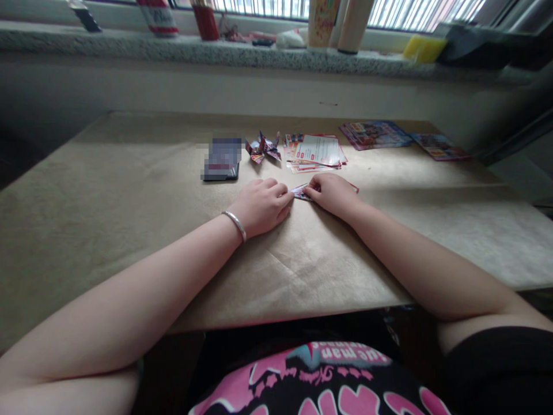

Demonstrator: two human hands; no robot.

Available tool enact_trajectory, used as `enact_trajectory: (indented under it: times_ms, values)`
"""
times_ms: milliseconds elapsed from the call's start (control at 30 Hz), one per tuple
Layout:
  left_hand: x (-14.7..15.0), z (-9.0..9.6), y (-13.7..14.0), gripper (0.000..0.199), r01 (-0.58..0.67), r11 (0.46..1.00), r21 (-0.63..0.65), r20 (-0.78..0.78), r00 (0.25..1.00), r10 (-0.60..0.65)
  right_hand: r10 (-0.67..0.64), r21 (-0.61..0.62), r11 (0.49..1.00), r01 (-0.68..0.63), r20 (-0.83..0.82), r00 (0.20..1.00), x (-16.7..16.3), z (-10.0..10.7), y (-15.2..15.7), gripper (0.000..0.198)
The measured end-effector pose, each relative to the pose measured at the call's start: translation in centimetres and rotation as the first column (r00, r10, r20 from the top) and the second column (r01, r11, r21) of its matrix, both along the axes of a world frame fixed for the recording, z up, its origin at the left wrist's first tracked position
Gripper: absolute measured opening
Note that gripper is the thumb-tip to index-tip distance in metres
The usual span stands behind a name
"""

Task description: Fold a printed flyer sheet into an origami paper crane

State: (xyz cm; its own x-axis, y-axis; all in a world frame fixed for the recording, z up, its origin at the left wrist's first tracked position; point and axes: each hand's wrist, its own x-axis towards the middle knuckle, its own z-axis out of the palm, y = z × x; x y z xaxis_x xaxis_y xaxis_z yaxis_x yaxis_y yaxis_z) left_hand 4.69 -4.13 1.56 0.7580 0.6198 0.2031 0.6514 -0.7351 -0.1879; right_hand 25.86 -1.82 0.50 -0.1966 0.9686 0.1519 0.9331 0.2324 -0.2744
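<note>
Lying left: dark phone-like item (223,157), pixelated; then folded-paper figure (258,154) w/ pointed tips. L hand (264,204), fingers curled, at near-L end of small paper piece (299,192) on tbl (129,190), can't tell if gripping; printed sheets (317,150) just beyond; R hand (332,193) pinching same piece; glossy prints (375,134) back R.

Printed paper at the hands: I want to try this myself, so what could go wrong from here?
The right hand covers much of the printed paper, so an edge might slip out of line unseen. The loose, uneven sheets lie just beyond that hand; a knuckle could nudge them. The folded paper shapes sit close past the left hand, so a careless reach might crush them.
</note>
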Motion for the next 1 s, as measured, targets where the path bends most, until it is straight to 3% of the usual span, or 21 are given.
enact_trajectory:
  times_ms: [133, 400, 1000]
  values:
    - [0.0, -0.4, 0.5, 0.041, 0.014, 1.0, -0.021, 0.014, 1.0, -0.013, -0.066, 0.015, 0.998, 0.067, -0.006, 0.998, -0.5, 0.0, -0.2, 0.025]
    - [-0.1, -0.5, 0.5, 0.041, -0.024, 0.994, -0.108, 0.062, 0.998, 0.031, 0.055, 0.026, 0.998, -0.055, 0.004, 0.998, 0.4, -0.2, 0.1, 0.021]
    - [0.7, -0.1, -0.6, 0.041, -0.224, 0.972, -0.067, -0.001, 0.975, 0.224, 0.026, -0.002, 1.0, -0.026, 0.016, 1.0, 0.4, -0.3, 0.4, 0.022]
